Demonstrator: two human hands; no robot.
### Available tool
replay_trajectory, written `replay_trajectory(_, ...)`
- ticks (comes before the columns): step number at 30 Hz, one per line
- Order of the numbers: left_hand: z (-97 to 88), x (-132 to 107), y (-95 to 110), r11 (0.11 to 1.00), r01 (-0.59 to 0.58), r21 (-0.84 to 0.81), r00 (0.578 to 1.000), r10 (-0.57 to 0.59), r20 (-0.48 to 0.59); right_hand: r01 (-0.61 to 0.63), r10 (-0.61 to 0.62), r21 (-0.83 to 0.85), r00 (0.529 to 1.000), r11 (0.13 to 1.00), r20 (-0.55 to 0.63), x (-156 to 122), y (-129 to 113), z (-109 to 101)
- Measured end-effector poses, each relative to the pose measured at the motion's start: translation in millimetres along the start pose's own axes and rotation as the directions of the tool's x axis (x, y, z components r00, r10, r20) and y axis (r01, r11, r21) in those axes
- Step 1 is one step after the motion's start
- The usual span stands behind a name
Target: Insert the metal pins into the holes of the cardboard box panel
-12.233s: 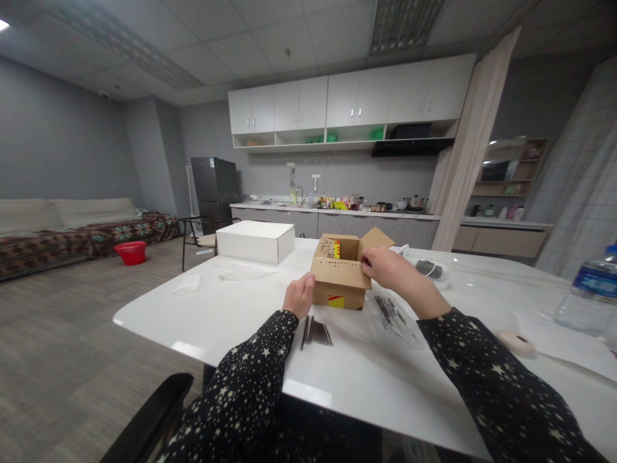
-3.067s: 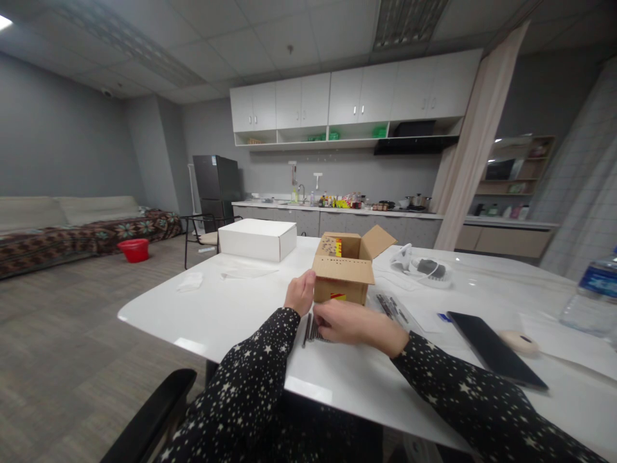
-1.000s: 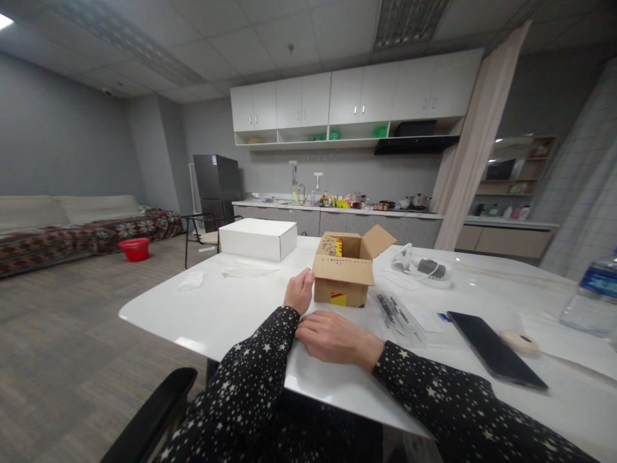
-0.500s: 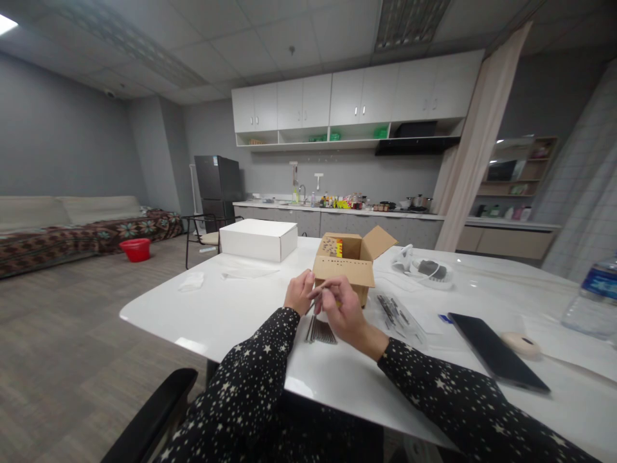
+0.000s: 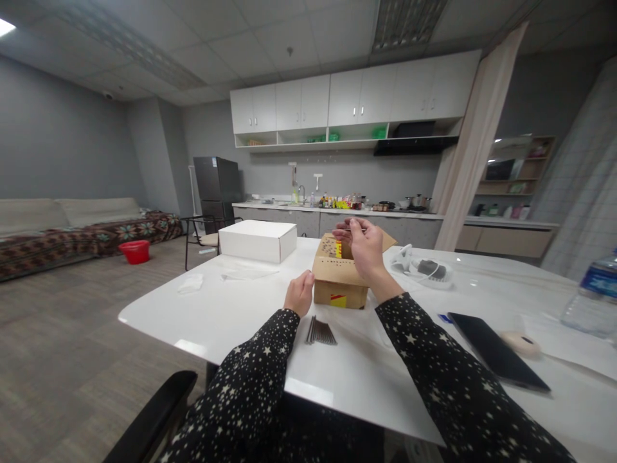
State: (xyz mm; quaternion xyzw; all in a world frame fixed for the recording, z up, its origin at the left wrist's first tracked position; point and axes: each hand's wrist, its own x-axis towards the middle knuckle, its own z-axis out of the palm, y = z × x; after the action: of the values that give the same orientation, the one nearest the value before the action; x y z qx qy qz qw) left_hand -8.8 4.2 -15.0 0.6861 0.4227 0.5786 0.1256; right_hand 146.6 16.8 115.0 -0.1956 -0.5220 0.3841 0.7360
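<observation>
My right hand [image 5: 367,249] is raised over the open cardboard box [image 5: 340,294], its fingers pinching a thin rod [image 5: 355,229] that is mostly hidden. My left hand [image 5: 299,293] is closed beside the box's left front corner, its fingertips close to the flap; what it holds, if anything, is hidden. A row of slim grey metal rods [image 5: 321,331] lies on the table in front of the box, just right of my left wrist. Small holes dot the box's front flap, and yellow and red print shows on its side.
The white table [image 5: 202,315] bears a white box [image 5: 258,240] at the back left and a crumpled white wrapper [image 5: 191,283]. To the right are a white cable bundle [image 5: 429,269], a dark phone [image 5: 496,350], a beige rounded object [image 5: 520,344] and a water bottle [image 5: 595,299].
My right hand has moved up and away from my left hand to above the box, with the thin rod in its fingers. My left hand has stayed almost in place.
</observation>
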Motion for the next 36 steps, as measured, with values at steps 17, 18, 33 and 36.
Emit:
replay_trajectory(17, 2.0, 1.1, -2.3, 1.000, -0.024, -0.018, 1.000, 0.024, -0.009, 0.056, -0.031, -0.149, 0.986, 0.987, 0.162, 0.3, 4.5, -0.6)
replay_trajectory(18, 2.6, 1.1, -2.7, 0.999, -0.027, -0.023, 1.000, 0.027, -0.013, 0.061, -0.039, -0.151, 0.989, 0.987, 0.146, 0.5, 6.2, -1.2)
replay_trajectory(33, 2.7, 0.5, -2.2, 1.000, -0.002, -0.026, 1.000, 0.002, -0.019, 0.122, 0.007, -0.370, 0.945, 0.921, 0.328, -6.7, 10.1, -1.2)
replay_trajectory(36, 2.5, 0.4, -0.8, 1.000, 0.001, -0.026, 1.000, -0.001, -0.022, 0.134, 0.021, -0.407, 0.935, 0.903, 0.355, -8.3, 8.3, -1.8)
